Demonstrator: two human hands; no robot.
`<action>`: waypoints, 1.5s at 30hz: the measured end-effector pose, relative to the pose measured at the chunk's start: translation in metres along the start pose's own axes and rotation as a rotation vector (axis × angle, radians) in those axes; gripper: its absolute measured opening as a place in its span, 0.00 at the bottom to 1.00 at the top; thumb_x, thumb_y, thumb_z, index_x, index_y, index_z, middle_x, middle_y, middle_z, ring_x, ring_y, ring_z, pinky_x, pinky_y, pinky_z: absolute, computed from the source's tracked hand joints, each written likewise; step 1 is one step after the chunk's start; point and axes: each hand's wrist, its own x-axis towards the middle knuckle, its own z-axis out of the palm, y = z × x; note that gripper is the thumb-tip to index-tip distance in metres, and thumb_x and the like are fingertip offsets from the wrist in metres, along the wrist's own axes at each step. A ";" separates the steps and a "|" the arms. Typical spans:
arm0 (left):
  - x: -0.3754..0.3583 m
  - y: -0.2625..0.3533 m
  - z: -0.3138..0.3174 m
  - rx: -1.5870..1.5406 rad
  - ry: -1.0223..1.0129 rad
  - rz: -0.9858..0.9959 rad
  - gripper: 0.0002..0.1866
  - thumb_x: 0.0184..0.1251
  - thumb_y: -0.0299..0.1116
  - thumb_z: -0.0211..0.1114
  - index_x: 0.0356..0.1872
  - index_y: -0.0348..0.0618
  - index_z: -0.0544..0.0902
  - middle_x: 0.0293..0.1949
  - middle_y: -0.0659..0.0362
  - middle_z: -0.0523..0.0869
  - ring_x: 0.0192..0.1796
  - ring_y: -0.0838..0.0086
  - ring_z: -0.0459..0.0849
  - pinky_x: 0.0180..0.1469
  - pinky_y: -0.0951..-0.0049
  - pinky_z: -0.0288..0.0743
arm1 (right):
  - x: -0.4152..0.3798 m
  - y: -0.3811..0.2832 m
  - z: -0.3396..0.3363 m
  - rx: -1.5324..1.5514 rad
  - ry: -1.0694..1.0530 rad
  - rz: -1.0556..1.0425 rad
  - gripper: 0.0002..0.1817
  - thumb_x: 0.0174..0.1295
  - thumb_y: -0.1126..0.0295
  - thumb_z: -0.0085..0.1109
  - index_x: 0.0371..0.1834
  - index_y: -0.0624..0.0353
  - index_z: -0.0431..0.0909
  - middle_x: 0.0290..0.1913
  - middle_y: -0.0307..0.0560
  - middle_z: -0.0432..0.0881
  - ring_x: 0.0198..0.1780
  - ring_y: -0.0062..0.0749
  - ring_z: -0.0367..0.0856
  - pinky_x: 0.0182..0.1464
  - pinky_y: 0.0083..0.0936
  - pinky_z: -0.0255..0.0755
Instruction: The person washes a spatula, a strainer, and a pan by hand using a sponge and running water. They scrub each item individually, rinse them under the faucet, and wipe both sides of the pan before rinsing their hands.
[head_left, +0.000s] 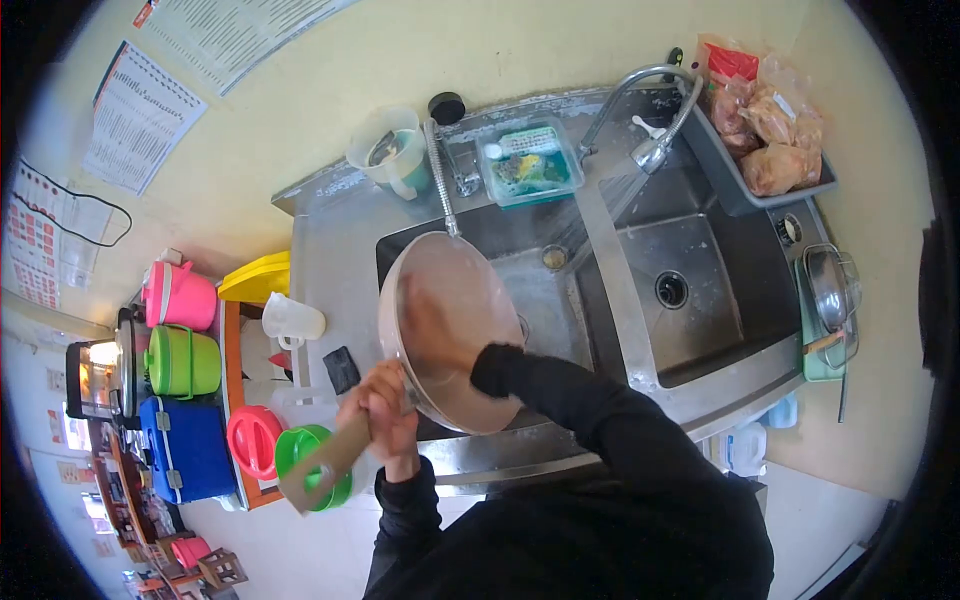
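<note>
A deep pinkish wok (475,290) is held tilted over the left sink basin, its inner side facing me. My left hand (385,405) is closed round the near end of its beige handle (335,460), beside the rim. Inside the wok, my right hand (435,330) is against the inner wall, smeared by motion. Whether it holds a sponge or cloth I cannot make out. A flexible metal spout (441,180) reaches down to the wok's far rim.
Water runs from the curved faucet (655,152) at the sink divider. A soapy tub (530,165) and a pitcher (390,150) stand behind. A grey bin (740,195) of bagged meat sits right. A dark pad (341,370) and a white jug (293,318) lie left.
</note>
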 end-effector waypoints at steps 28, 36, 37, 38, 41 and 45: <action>-0.027 -0.057 -0.004 0.012 0.501 -0.178 0.18 0.66 0.30 0.56 0.18 0.46 0.60 0.15 0.64 0.63 0.20 0.81 0.60 0.26 0.79 0.52 | -0.054 -0.030 -0.012 0.962 -0.414 0.666 0.24 0.67 0.52 0.47 0.51 0.65 0.70 0.48 0.54 0.75 0.49 0.42 0.76 0.50 0.33 0.68; 0.005 -0.050 -0.013 0.000 0.589 -0.264 0.14 0.65 0.32 0.60 0.22 0.44 0.66 0.17 0.64 0.66 0.22 0.79 0.65 0.32 0.76 0.64 | -0.069 -0.037 -0.109 -0.331 -0.902 -0.023 0.22 0.56 0.61 0.61 0.48 0.65 0.73 0.44 0.61 0.77 0.45 0.51 0.77 0.47 0.37 0.70; 0.009 -0.043 -0.014 0.036 0.533 -0.315 0.14 0.63 0.32 0.62 0.23 0.43 0.67 0.17 0.63 0.67 0.22 0.79 0.67 0.35 0.75 0.67 | -0.055 -0.046 -0.123 -0.345 -0.942 0.017 0.21 0.56 0.62 0.61 0.48 0.65 0.73 0.43 0.61 0.78 0.44 0.51 0.78 0.47 0.38 0.71; 0.013 -0.039 -0.020 0.106 0.315 -0.250 0.12 0.62 0.32 0.64 0.25 0.42 0.69 0.19 0.63 0.69 0.24 0.78 0.69 0.38 0.75 0.68 | -0.039 -0.054 -0.139 -0.295 -0.922 -0.082 0.23 0.56 0.62 0.61 0.49 0.66 0.72 0.41 0.61 0.79 0.43 0.50 0.79 0.46 0.37 0.71; 0.030 -0.027 -0.026 0.406 -0.184 -0.283 0.14 0.55 0.36 0.69 0.31 0.38 0.76 0.23 0.62 0.76 0.27 0.77 0.75 0.42 0.75 0.72 | 0.010 -0.082 -0.178 -0.109 -0.940 -0.063 0.25 0.53 0.64 0.66 0.52 0.64 0.72 0.41 0.56 0.80 0.40 0.40 0.80 0.45 0.31 0.71; 0.000 -0.064 -0.038 0.552 -0.354 -0.650 0.18 0.51 0.42 0.73 0.26 0.35 0.81 0.22 0.62 0.80 0.26 0.78 0.76 0.34 0.76 0.72 | 0.035 -0.084 -0.184 -0.180 -0.859 -0.087 0.19 0.53 0.68 0.65 0.46 0.63 0.74 0.42 0.52 0.80 0.41 0.39 0.79 0.45 0.32 0.71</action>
